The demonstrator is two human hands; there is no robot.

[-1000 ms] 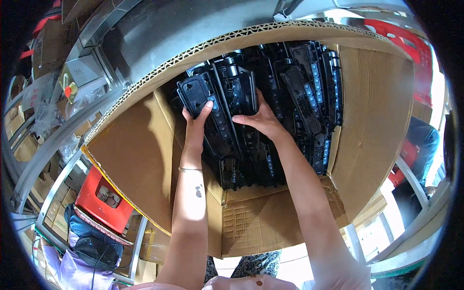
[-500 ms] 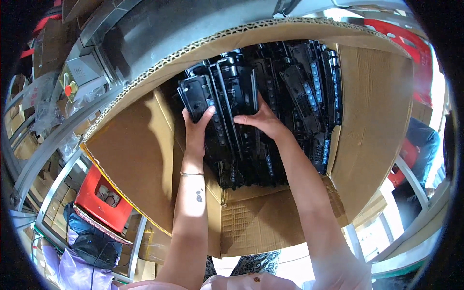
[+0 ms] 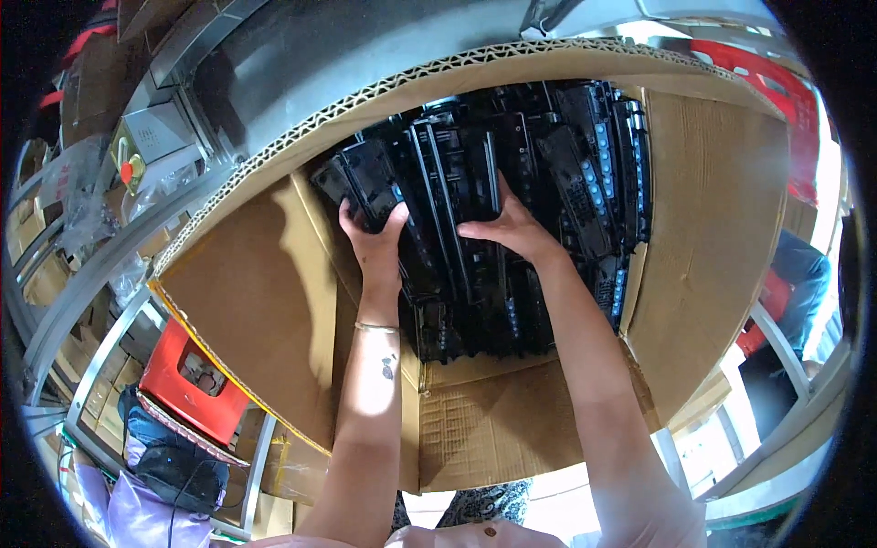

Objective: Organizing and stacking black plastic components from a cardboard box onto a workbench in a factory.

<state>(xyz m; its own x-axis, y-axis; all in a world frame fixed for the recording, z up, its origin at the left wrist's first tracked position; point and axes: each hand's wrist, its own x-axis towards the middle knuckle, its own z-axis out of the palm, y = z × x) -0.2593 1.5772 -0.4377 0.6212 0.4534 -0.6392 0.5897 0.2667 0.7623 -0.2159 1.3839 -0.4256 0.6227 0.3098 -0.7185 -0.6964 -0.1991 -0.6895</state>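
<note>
Both my hands are inside a large open cardboard box (image 3: pixel 713 210), among many long black plastic parts packed side by side. My left hand (image 3: pixel 373 248) is closed around the lower end of a black plastic part (image 3: pixel 370 173) near the box's left wall, thumb and fingers on opposite sides. My right hand (image 3: pixel 513 230) grips a neighbouring black plastic housing (image 3: pixel 468 169) with long narrow rails, its fingers partly hidden behind it. To the right, more black parts (image 3: pixel 574 169) stand on edge, with rows of shiny bluish round spots.
Left of the box are a metal frame rail (image 3: pixel 100 247), a red plastic crate (image 3: pixel 196 379) and a metal can with a red cap (image 3: pixel 151 146). Another red crate (image 3: pixel 758 78) is beyond the far right corner. A person's leg (image 3: pixel 795 274) shows at right.
Both hands have shifted slightly right, and the black parts between them have sunk lower, level with the others in the box. The grip of both hands looks the same.
</note>
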